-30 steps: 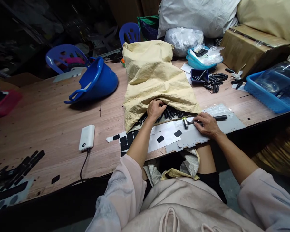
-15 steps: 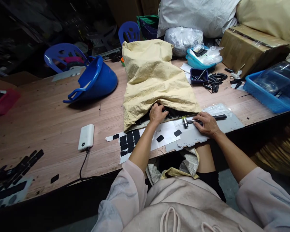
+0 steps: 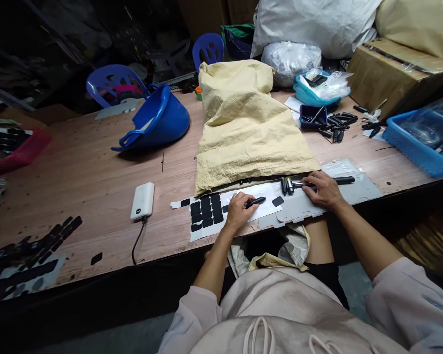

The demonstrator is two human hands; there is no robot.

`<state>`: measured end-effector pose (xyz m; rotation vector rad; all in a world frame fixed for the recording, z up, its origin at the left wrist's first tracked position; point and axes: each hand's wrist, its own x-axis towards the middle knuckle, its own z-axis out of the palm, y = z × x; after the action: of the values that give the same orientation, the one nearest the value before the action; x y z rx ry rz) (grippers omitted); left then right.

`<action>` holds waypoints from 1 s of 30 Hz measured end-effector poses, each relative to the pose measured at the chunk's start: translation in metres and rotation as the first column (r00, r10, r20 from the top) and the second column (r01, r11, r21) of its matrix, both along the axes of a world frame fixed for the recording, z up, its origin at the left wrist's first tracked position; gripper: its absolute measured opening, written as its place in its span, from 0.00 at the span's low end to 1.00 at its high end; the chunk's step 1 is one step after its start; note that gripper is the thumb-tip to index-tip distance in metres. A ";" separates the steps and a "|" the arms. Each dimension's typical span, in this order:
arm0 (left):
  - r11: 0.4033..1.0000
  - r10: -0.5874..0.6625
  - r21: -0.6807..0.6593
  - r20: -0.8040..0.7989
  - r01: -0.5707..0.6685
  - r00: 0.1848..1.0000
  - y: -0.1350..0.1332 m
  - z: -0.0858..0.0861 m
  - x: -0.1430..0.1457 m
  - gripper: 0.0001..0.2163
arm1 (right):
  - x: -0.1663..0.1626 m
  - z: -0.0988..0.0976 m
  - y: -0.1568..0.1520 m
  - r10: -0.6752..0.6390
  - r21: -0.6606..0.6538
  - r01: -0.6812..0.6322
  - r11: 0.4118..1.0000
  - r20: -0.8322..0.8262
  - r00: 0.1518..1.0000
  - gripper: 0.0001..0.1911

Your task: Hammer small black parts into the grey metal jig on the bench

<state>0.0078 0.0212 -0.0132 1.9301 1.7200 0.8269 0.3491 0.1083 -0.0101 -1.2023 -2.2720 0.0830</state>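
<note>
My left hand is closed around a slender black piece, perhaps a handle, which points right over a white sheet. Under my right hand lies a small hammer; my fingers are closed on its metal shaft, and its head points left. The hammer rests on a flat grey board. Left of my left hand are rows of black rounded stickers, with a single black sticker on the sheet nearer the hammer. Behind both hands lies a large yellow sack, its mouth towards me.
A white power bank with a cable sits to the left, a tilted blue bucket behind it. Blue baskets, loose black pieces and a cardboard box stand on the right. The table's front edge runs before me.
My left hand has come out of the sack's mouth towards me, with a black piece in it. The sack's mouth has dropped lower. My right hand stays at the hammer.
</note>
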 end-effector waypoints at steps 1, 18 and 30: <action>1.000 0.007 0.004 -0.007 -0.007 1.000 0.000 -0.001 0.001 0.06 | 0.000 0.000 0.000 0.002 0.001 -0.002 1.000 0.004 1.000 0.11; 0.997 0.024 -0.077 0.020 -0.022 1.000 0.005 0.000 0.005 0.07 | -0.008 0.027 -0.036 0.168 -0.036 -0.167 0.985 0.026 0.985 0.14; 0.997 0.032 -0.075 0.031 -0.029 0.999 0.004 0.000 0.008 0.05 | -0.107 0.037 -0.080 0.108 0.027 -0.106 0.994 -0.081 0.991 0.27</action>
<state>0.0157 0.0256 -0.0128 1.8362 1.7404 0.7890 0.2417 0.0278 0.0267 -1.0464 -2.2586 0.1442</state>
